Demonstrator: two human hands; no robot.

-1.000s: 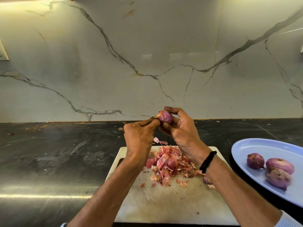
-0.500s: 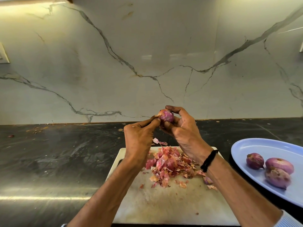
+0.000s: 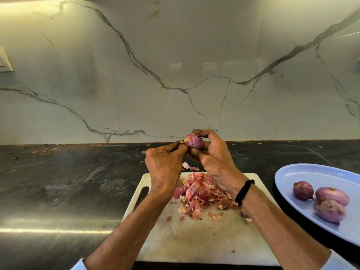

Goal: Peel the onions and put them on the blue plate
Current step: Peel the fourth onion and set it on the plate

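Note:
My right hand (image 3: 214,158) holds a small purple onion (image 3: 194,141) between curled fingers and thumb, above the far edge of the white cutting board (image 3: 194,240). My left hand (image 3: 165,166) pinches a strip of dry skin at the onion's left tip. A heap of pink and tan onion peels (image 3: 202,193) lies on the board under my hands. At the right, the blue plate (image 3: 303,172) carries three peeled onions (image 3: 329,201).
The board rests on a dark countertop (image 3: 68,182) with scattered peel bits at the far left. A white marble wall (image 3: 175,75) rises behind. A small onion piece (image 3: 244,213) lies by my right forearm on the board.
The left fingers have drawn the skin strip slightly leftward off the onion's tip. Both hands otherwise stay in the same place.

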